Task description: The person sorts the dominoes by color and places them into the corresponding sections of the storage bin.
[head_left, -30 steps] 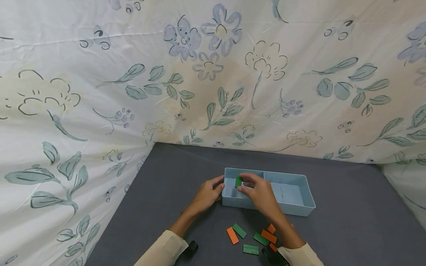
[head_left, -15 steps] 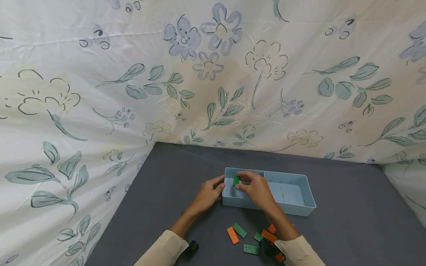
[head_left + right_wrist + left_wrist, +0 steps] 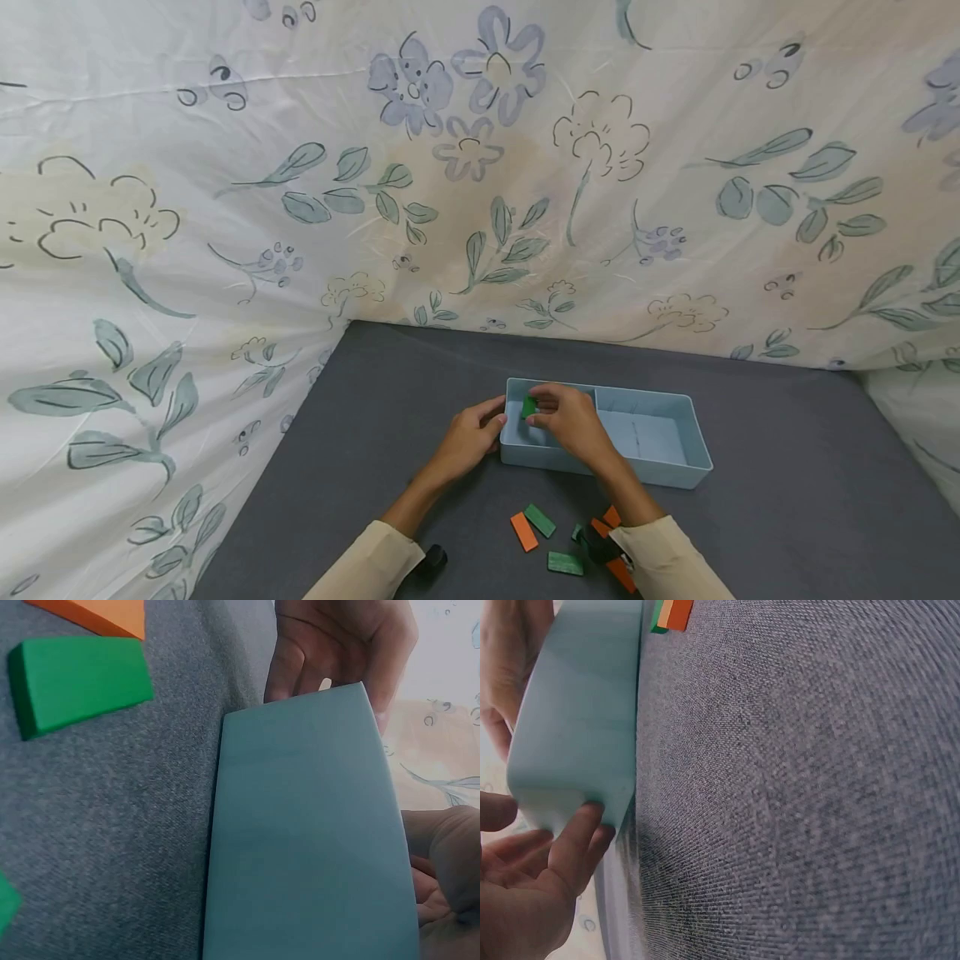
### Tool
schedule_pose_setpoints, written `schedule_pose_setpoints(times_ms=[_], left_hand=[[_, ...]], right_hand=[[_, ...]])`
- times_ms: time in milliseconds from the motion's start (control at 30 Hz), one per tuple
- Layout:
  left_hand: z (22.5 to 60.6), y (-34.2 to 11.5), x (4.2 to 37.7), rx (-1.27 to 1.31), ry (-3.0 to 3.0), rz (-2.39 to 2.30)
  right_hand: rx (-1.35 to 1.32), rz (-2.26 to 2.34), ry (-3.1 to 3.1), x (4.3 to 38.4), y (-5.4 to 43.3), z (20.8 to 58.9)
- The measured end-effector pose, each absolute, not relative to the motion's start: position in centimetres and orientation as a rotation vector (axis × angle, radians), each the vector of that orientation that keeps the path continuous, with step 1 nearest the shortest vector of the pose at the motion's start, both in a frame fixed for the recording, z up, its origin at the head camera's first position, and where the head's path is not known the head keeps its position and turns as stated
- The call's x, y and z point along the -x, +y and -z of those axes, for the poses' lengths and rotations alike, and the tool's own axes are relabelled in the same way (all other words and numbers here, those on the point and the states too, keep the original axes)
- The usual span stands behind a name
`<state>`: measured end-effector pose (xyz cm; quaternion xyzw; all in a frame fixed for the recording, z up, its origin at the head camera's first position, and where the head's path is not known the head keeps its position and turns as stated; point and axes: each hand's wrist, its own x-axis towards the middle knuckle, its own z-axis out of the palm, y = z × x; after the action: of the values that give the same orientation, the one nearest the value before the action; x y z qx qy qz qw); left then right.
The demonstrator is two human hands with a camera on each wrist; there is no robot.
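A light blue box (image 3: 652, 442) with two compartments stands on the dark cloth. My right hand (image 3: 576, 427) is over its left compartment, pinching a green block (image 3: 528, 407) between thumb and fingers. The block is upright and slightly tilted near the box's left end. At that end my left hand (image 3: 465, 437) rests its fingers on the outer wall, with the thumb at the rim. The left wrist view shows these fingertips (image 3: 592, 812) against the end of the box (image 3: 581, 712). In the right wrist view the box wall hides most of my right hand (image 3: 450, 862).
Several loose blocks lie in front of the box, among them a green block (image 3: 565, 563), another green block (image 3: 540, 521) and an orange block (image 3: 524, 532). My right sleeve and black wrist camera (image 3: 600, 548) partly cover others. A floral curtain (image 3: 480, 167) hangs behind.
My right hand has shifted slightly left with the green block, deeper toward the box's left end. Its forearm now covers more of the loose blocks. The left hand stays in place.
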<state>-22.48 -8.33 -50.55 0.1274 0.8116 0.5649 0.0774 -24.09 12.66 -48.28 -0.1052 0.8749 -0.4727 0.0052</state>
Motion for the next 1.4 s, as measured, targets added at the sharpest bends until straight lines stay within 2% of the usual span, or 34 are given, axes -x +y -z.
schedule_pose_setpoints(times_ms=[1400], left_hand=[[50.5, -8.4, 22.4, -0.413, 2.420, -1.696]], right_hand=[[0.455, 1.330, 2.657, 26.2, 11.5, 49.0]])
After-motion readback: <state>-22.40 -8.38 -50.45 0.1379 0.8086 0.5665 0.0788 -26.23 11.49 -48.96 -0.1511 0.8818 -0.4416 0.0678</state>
